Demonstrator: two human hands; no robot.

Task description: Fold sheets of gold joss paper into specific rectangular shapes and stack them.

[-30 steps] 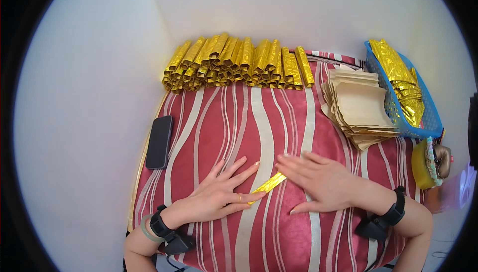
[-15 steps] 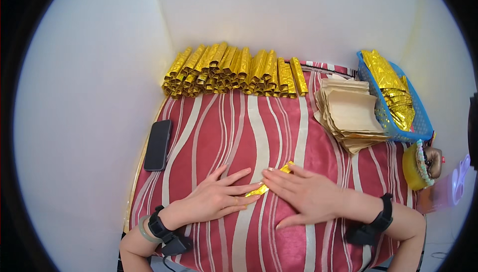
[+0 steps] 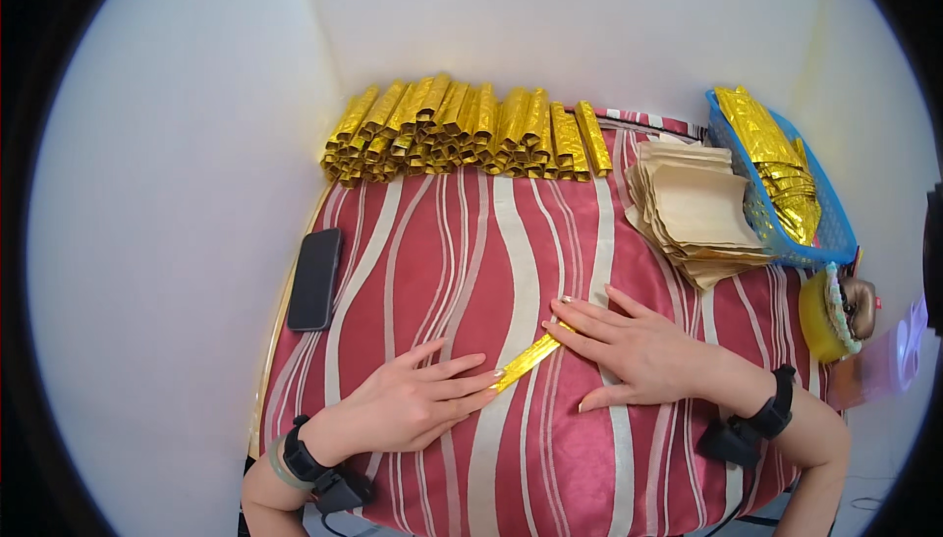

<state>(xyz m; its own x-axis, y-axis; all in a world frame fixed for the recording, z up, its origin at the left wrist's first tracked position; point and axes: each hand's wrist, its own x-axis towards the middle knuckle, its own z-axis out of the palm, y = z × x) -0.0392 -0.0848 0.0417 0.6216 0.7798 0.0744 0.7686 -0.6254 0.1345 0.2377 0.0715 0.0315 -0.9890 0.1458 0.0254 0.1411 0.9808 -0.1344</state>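
Observation:
A narrow folded strip of gold foil paper (image 3: 528,362) lies slantwise on the red striped cloth, near its front half. My left hand (image 3: 413,401) rests flat with fingers spread, its fingertips on the strip's lower left end. My right hand (image 3: 638,352) lies flat over the upper right end, fingers stretched out and thumb apart. Both ends of the strip are partly hidden under the fingers; its middle shows between the hands. Neither hand grips anything.
Gold foil tubes (image 3: 462,134) are piled along the back edge. At the right lie a stack of brown paper sheets (image 3: 699,205) and a blue basket (image 3: 835,232) with gold foil paper (image 3: 766,159). A yellow container (image 3: 823,329) and purple cup (image 3: 889,365) stand nearby. A black phone (image 3: 314,280) lies left.
My right hand has slid to the right and slightly away along the strip, uncovering its middle. My left hand has shifted a little left and nearer, still touching the strip's lower end.

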